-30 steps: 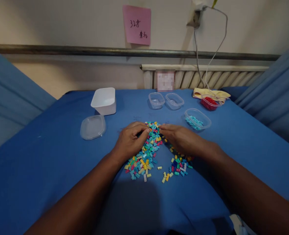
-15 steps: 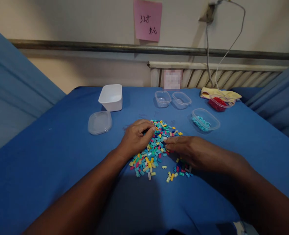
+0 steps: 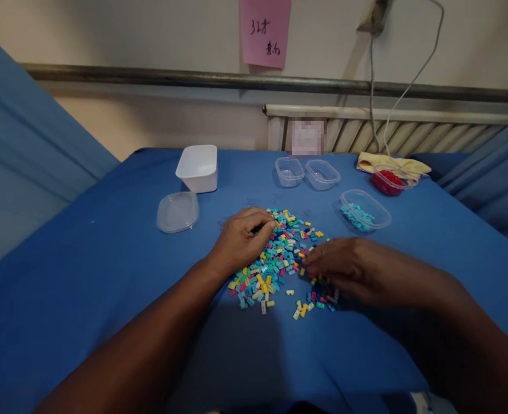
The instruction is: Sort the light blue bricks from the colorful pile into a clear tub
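Observation:
Small toy building bricks (image 3: pixel 278 253) in turquoise, yellow, pink, green, blue and cream lie in a loose pile on the blue cloth. My left hand (image 3: pixel 245 237) rests against the pile's left side, fingers curled inward and thumb close to the index finger; whatever they may hold is hidden. On the other side, my right hand (image 3: pixel 349 265) reaches in palm down, fingers stretched out, its fingertips among bricks at the pile's right edge. A smaller cluster of bricks (image 3: pixel 318 298) lies partly under that palm, with a few yellow and cream ones beside it.
Behind the pile stand a white tub (image 3: pixel 199 169), its clear lid (image 3: pixel 178 213) and two clear containers (image 3: pixel 289 172). To the right are a clear container of turquoise bricks (image 3: pixel 365 210), one of red bricks (image 3: pixel 389 181) and a yellow cloth (image 3: pixel 368 161). A radiator (image 3: pixel 349 129) borders the back.
My right hand has slid a little to the right, away from the pile's middle, uncovering some bricks. My left hand keeps its place by the pile. The view has shifted slightly.

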Demonstrator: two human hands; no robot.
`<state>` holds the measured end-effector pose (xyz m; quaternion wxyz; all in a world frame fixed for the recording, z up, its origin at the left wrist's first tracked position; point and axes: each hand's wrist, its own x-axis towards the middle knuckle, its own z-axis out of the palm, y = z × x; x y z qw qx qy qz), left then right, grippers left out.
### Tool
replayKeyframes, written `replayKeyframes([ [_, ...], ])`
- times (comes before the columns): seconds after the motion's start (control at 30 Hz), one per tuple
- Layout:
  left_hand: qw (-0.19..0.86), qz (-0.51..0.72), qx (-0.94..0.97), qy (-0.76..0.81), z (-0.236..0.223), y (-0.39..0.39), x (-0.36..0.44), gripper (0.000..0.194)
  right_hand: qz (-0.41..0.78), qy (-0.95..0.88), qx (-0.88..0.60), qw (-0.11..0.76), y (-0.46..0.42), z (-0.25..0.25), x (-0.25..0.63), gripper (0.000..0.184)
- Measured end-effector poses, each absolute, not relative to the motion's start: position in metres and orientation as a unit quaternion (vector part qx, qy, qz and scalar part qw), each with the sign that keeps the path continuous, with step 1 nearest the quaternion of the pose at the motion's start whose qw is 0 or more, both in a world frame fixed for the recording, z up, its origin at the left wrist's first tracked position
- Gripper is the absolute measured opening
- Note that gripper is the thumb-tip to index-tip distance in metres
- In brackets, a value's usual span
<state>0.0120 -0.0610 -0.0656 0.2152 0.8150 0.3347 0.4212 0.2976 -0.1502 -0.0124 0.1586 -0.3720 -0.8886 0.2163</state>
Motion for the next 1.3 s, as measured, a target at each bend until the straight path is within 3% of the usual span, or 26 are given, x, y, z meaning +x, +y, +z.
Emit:
replayKeyframes([
  [0.2,0.216,0.417,0.816,0.337,-0.066,-0.061,0.012,0.018,0.153,-0.865,-0.452,0.154,-0.129,-0.022,0.319,0.023],
  [0.53,0.217,0.417,0.815,0.339,-0.065,-0.061,0.013,0.020,0.170,-0.910,-0.366,0.093,-0.132,-0.027,0.289,0.019],
  [0.7,0.213,0.421,0.817,0.331,-0.067,-0.059,0.012,0.018,0.167,-0.902,-0.396,0.032,-0.136,-0.020,0.284,0.018],
  [1.3,0.214,0.429,0.817,0.320,-0.072,-0.059,0.012,0.017,0.241,-0.891,-0.381,0.049,-0.139,-0.024,0.293,0.015],
])
